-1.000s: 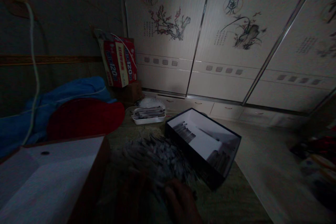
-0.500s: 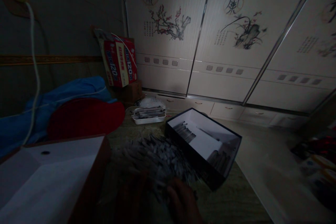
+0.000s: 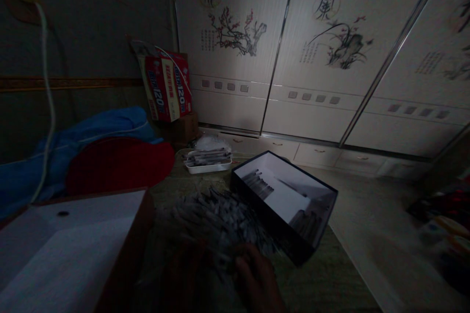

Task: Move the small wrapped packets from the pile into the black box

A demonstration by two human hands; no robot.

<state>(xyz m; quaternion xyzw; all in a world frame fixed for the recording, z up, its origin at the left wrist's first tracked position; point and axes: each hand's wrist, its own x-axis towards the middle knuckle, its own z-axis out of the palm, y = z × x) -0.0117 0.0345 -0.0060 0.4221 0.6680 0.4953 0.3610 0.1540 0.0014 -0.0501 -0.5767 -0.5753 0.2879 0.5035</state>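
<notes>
Pile of thin sticks [image 3: 216, 217]: grey-white, loose heap on the greenish tabletop [image 3: 323, 283], lower centre, just left of the dark box; individual pieces too blurred to name closer.
Right hand [image 3: 257, 281]: at the near edge of the pile, fingers [image 3: 244, 266] curled and close together, tips touching the nearest sticks; too dark to tell whether any stick is pinched.
Left hand [image 3: 183, 274]: faint dark shape just left of the right hand, at the pile's near side; finger state cannot be told.
Open box, near left [image 3: 66, 249]: brown walls, pale lining, beside the pile.
Dark box [image 3: 290, 195]: open, white inside, just right of the pile; a few sticks lie in rows at its far-left and near-right corners.
White tray [image 3: 208, 160]: beyond the pile, stacked with the same sticks.
Red round object [image 3: 119, 164]: left of the tray, resting against blue cloth [image 3: 91, 129].
Red carton [image 3: 167, 85]: upright, leaning in the far corner.
Wardrobe doors [image 3: 293, 58]: pale sliding panels at the back, painted with plum blossom and orchid.
</notes>
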